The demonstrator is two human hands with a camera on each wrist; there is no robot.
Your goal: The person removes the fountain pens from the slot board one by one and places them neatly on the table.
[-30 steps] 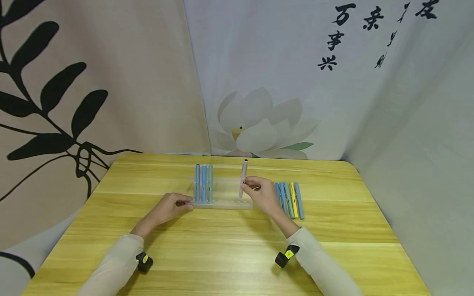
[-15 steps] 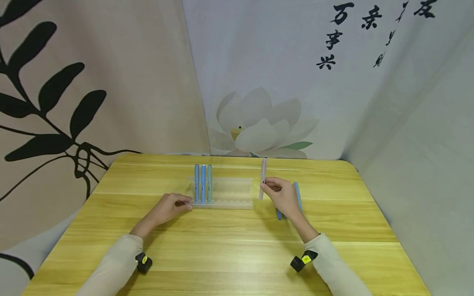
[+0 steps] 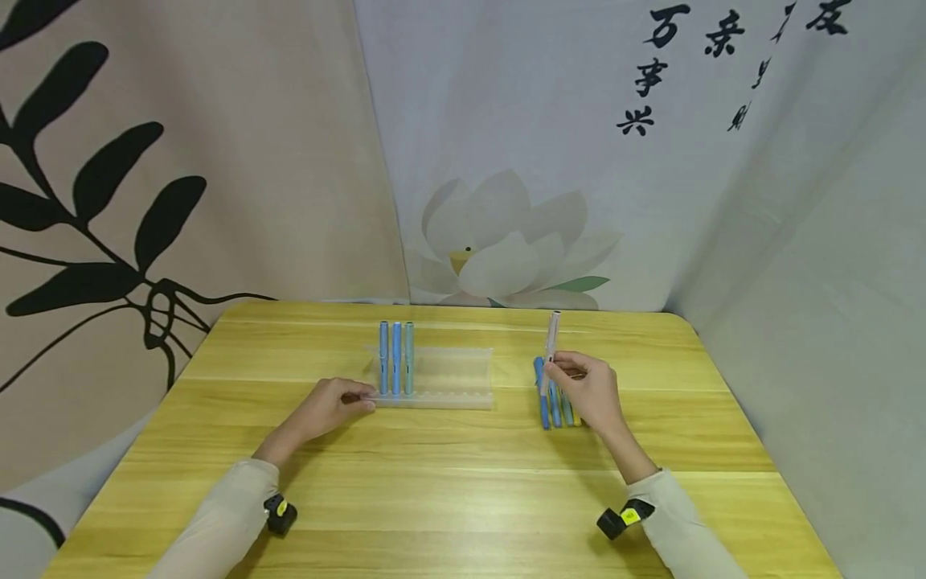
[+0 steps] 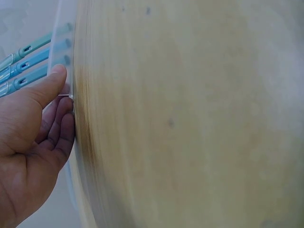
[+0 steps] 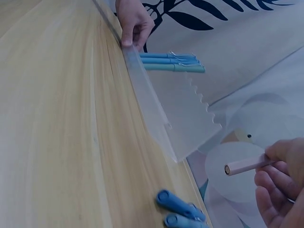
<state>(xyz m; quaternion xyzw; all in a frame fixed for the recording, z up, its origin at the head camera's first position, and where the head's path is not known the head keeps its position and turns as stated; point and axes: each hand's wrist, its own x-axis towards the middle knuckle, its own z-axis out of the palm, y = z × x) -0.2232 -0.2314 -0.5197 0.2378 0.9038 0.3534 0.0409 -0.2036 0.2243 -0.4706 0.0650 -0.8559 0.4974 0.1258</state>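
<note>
A clear plastic pen rack [image 3: 452, 374] stands mid-table, with a few blue and green pens [image 3: 396, 358] upright at its left end. My left hand [image 3: 338, 406] pinches the rack's left front corner; the left wrist view shows the thumb on the front ledge [image 4: 66, 14] and fingers curled beside it. To the right, my right hand [image 3: 589, 390] holds a pale pink pen [image 3: 553, 334] nearly upright between thumb and fingers. That pen is above a row of pens [image 3: 555, 406] lying on the table, partly hidden by the hand. In the right wrist view, the pink pen [image 5: 244, 165] points away from the fingertips.
The wooden table [image 3: 434, 498] runs back to a printed curtain [image 3: 506, 161]. Lying pens, blue, green and yellow, are right of the rack. Black wrist cameras [image 3: 280, 515] sit on both sleeves.
My right hand has carried the pink pen rightward, from the rack's right end to over the lying pens. The left hand and the rack have stayed in place.
</note>
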